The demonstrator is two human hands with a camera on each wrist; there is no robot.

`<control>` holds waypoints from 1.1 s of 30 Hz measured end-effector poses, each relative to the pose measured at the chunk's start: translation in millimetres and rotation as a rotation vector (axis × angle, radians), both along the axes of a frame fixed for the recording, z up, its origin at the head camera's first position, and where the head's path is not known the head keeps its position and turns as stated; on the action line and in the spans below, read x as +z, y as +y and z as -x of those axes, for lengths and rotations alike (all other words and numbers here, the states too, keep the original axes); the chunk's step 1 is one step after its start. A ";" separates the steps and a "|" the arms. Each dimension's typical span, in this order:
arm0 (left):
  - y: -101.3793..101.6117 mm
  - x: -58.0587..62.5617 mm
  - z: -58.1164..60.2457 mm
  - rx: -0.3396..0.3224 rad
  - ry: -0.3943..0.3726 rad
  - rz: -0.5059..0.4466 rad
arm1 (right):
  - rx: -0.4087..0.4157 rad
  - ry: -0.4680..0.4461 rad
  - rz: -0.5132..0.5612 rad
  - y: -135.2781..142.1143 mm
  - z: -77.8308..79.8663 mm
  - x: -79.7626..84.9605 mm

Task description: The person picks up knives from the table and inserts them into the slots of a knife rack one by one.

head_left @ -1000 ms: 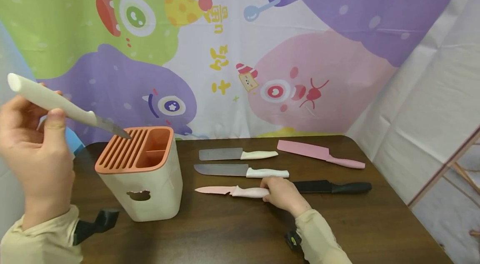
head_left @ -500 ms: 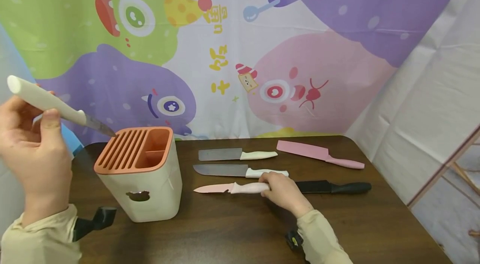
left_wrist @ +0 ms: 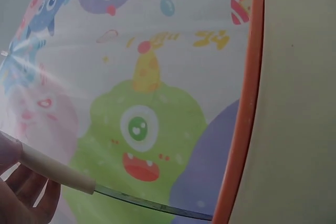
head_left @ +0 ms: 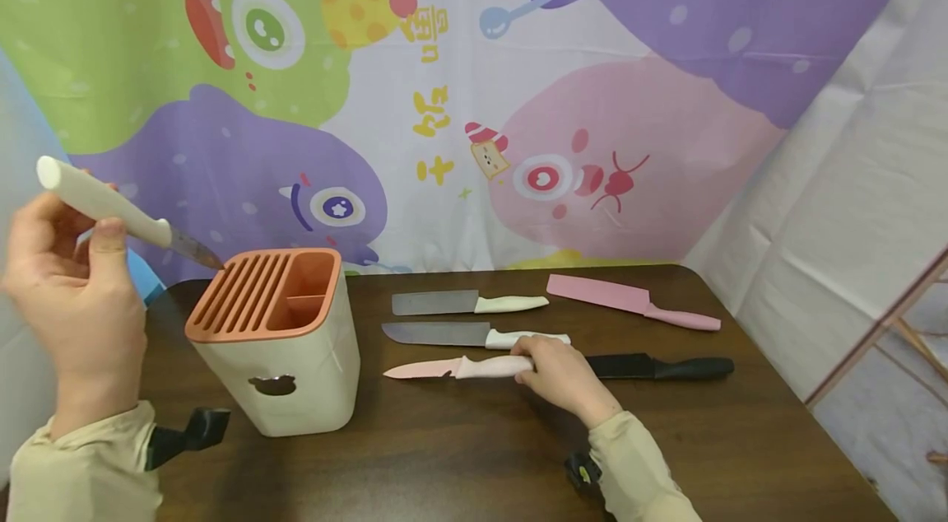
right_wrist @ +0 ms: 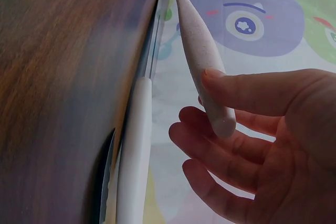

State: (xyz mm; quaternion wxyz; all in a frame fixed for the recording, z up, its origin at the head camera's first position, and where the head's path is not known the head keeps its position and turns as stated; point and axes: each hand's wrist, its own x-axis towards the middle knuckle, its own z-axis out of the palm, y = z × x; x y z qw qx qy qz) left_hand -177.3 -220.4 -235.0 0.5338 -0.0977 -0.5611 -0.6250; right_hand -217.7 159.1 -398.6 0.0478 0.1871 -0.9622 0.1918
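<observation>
My left hand [head_left: 81,291] pinches the cream handle of a knife [head_left: 111,205], whose blade slants down to the slotted orange top of a knife block [head_left: 296,398]. The tip meets the far left edge of the slots; whether it has entered one I cannot tell. Between thumb and fingers, my right hand [head_left: 559,374] holds the end of a pink paring knife's handle [head_left: 492,367]. In the right wrist view that pink handle [right_wrist: 202,56] appears raised off the table. A white-handled knife [head_left: 437,333] lies just behind it, its handle partly covered by my fingers.
Farther back lies a cream-handled cleaver [head_left: 437,303]. To its right is a pink cleaver [head_left: 600,294]. A black knife [head_left: 692,370] lies right of my right hand, its blade partly hidden. The brown table [head_left: 415,456] ends at a cartoon cloth [head_left: 459,234].
The left hand's knife has shifted left, its tip going from mid-slots to the top's far left edge. My right hand has lifted the pink paring knife's handle slightly.
</observation>
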 end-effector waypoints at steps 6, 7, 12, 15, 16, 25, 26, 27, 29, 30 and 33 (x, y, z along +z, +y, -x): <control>-3.2 -3.0 2.3 0.055 -0.047 0.050 | -0.001 0.005 0.000 0.7 0.3 1.4; -3.7 -3.3 2.9 0.054 -0.058 0.043 | -0.005 0.008 0.001 0.8 0.4 1.7; -5.0 -5.7 4.8 0.075 -0.119 0.051 | -0.020 0.024 0.010 0.8 0.0 2.9; -5.6 -7.3 5.2 0.107 -0.147 0.081 | -0.019 0.030 0.010 0.8 -1.1 3.5; -5.7 -7.7 5.6 0.110 -0.156 0.085 | -0.018 0.033 0.009 0.7 -1.4 3.5; -6.8 -9.9 12.6 0.048 -0.222 0.060 | 0.002 0.082 0.043 1.0 -3.3 5.6; -7.1 -11.1 13.3 0.030 -0.220 0.053 | 0.002 0.081 0.052 0.7 -3.8 6.4; -7.3 -12.3 13.7 0.019 -0.226 0.053 | 0.002 0.078 0.059 0.4 -4.2 7.1; -7.9 -14.3 14.2 0.005 -0.247 0.054 | -0.003 0.064 0.082 0.1 -4.8 8.6; -8.2 -15.3 14.4 -0.008 -0.251 0.050 | -0.005 0.056 0.093 0.1 -5.0 9.3; -8.6 -17.8 15.3 -0.058 -0.250 0.026 | -0.007 0.028 0.126 -0.1 -5.7 11.4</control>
